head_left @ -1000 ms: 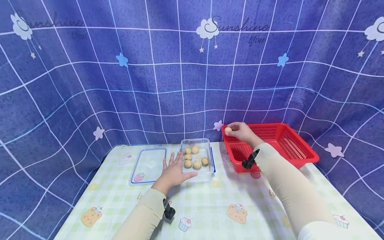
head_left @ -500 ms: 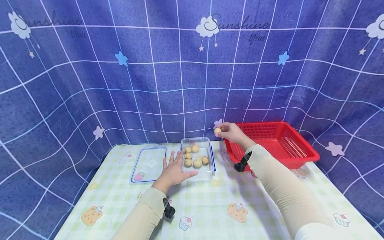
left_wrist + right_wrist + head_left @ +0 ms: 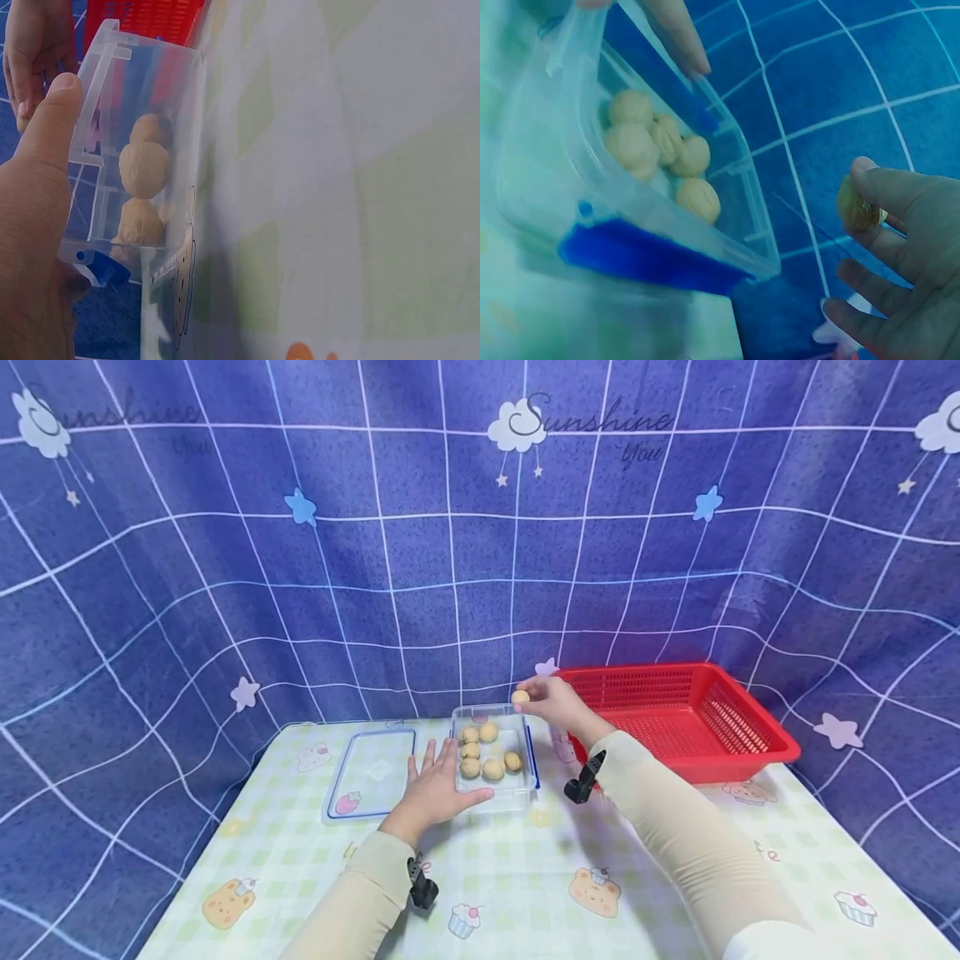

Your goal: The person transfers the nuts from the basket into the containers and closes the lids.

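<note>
A clear plastic box (image 3: 502,802) with blue side clips holds several walnuts (image 3: 470,767), mostly in its left and middle part. My left hand (image 3: 433,789) lies along the box's left side with fingers spread and straight, its thumb over the near rim in the left wrist view. Between thumb and fingertips, my right hand (image 3: 557,703) pinches one walnut (image 3: 857,206). That walnut is above the box's far right corner in the head view. In the right wrist view, the other fingers of this hand hang loosely below the thumb.
To the right stands a red perforated basket (image 3: 720,768), partly behind my right forearm. A clear lid (image 3: 371,777) with a blue seal lies flat left of the box. A patterned cloth (image 3: 525,893) covers the table; a blue curtain (image 3: 420,568) hangs behind.
My right hand has carried the pinched walnut leftward, from above the basket's left corner to the box's far right corner. My left hand and the walnuts in the box have stayed in place.
</note>
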### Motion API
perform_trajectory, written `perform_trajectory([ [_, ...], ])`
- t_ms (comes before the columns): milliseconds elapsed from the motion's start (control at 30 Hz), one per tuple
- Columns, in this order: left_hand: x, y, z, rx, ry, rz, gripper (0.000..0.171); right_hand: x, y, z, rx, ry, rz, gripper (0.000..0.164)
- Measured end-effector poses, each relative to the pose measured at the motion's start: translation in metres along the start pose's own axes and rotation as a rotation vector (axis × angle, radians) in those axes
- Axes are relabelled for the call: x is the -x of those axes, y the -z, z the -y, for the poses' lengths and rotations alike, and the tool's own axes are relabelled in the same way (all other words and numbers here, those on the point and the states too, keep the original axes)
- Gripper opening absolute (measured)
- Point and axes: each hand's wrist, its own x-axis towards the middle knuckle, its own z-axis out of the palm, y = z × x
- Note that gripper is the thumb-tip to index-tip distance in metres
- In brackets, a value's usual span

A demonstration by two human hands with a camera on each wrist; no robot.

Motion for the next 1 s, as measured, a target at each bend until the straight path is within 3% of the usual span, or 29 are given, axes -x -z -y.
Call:
perform_trajectory([
  [467, 0.000, 0.001, -0.002, -0.002, 0.008, 0.006, 0.120, 0.000, -0.034, 0.004, -0.060, -0.040, -0.003, 0.039],
  [633, 0.000, 0.001, -0.002, -0.008, 0.009, 0.004, 0.119, 0.003, -0.041, 0.003, -0.028, -0.041, -0.011, 0.037],
  [1000, 0.001, 0.002, -0.002, -0.021, -0.003, 0.002, 0.125, 0.010, -0.063, -0.003, -0.036, -0.049, -0.079, 0.040],
])
